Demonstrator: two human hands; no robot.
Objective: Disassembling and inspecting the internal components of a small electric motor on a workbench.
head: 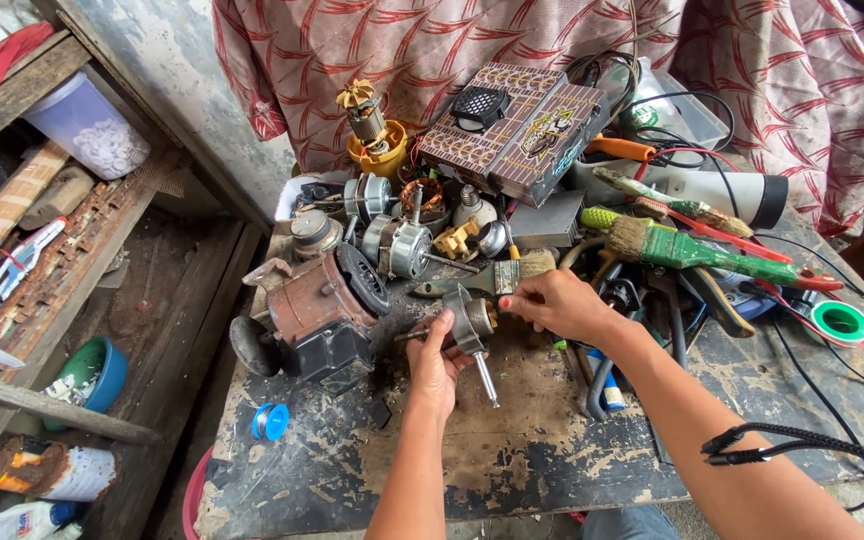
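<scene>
Motor part: you are holding a small grey motor housing with a steel shaft [472, 330] over the middle of the worn workbench [512, 450], its shaft pointing down and toward you.
Left hand: your left hand [434, 362] is gripping the housing from below, fingers closed around its left side.
Right hand: your right hand [552, 303] is pinching closed at the housing's right end; what it is pinching is too small to tell.
Just behind: a green-handled paintbrush [497, 275] is lying right above your hands, bristles toward the right.
Left of it: a rusty brown motor with a black base [317, 320] is sitting near your left hand.
Further back: loose fan motors [397, 245] and a copper-wound armature in a yellow cup [372, 130] are crowding the bench's far edge, beside a patterned brown box [517, 130].
Right side: a larger green brush [692, 250] and a roll of white tape on a green spool [840, 322] are lying well apart from your hands.
Near edge: a blue spool [270, 420] is resting at the bench's left.
</scene>
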